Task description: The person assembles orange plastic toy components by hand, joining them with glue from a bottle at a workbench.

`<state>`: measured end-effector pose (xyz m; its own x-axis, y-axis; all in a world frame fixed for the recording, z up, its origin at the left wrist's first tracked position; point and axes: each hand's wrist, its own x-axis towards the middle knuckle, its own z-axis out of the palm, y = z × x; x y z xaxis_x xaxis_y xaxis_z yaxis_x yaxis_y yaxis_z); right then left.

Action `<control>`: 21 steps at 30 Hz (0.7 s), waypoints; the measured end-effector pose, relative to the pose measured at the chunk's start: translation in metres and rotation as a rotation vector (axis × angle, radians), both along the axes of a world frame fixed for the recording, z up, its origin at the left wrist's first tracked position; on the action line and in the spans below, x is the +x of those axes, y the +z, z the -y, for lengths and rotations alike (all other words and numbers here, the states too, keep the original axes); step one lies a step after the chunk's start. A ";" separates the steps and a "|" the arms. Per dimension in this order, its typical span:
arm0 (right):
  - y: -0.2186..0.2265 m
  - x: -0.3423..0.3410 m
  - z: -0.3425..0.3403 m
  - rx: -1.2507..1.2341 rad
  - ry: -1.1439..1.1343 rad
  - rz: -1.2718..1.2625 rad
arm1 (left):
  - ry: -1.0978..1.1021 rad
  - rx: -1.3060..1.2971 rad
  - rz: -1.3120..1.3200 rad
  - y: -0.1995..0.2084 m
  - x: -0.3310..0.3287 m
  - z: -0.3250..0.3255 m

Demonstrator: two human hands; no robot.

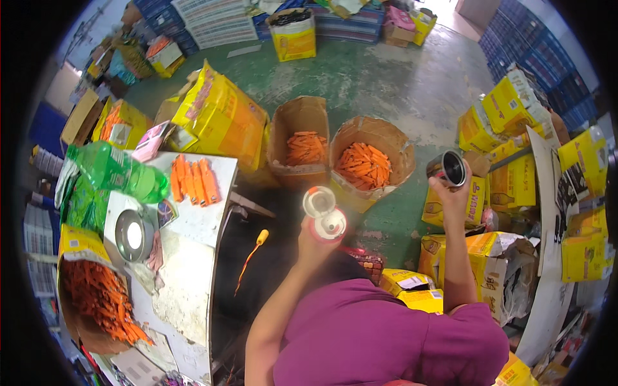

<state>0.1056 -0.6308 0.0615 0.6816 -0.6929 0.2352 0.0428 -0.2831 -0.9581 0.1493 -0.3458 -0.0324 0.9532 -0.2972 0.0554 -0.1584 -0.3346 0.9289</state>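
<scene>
In front of my body, my left hand [313,249] is closed around a drink bottle [330,226] with a white and red top. Its round lid [318,202] is flipped up, so the spout area shows. Farther right, my right hand [452,194] grips a dark cup [449,168] with a shiny rim. The cup is tilted, its dark inside partly showing; whether anything is in it I cannot tell. Bottle and cup are well apart.
On the white table [187,289] at left are several orange slim pieces [194,181], a green plastic bottle [119,172] and a round lamp [134,235]. Two cardboard boxes [372,123] of orange pieces stand ahead. Yellow cartons [473,257] are stacked at right.
</scene>
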 end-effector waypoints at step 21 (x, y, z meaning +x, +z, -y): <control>-0.030 -0.252 0.335 -0.500 -1.386 -0.271 | 0.056 -0.110 -0.008 -0.024 -0.011 -0.003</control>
<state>-0.1460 -0.9662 0.0318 -0.3708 -0.6965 0.6144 -0.6849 -0.2417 -0.6874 0.1387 -0.3429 -0.0561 0.9687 -0.2360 0.0774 -0.1351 -0.2391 0.9615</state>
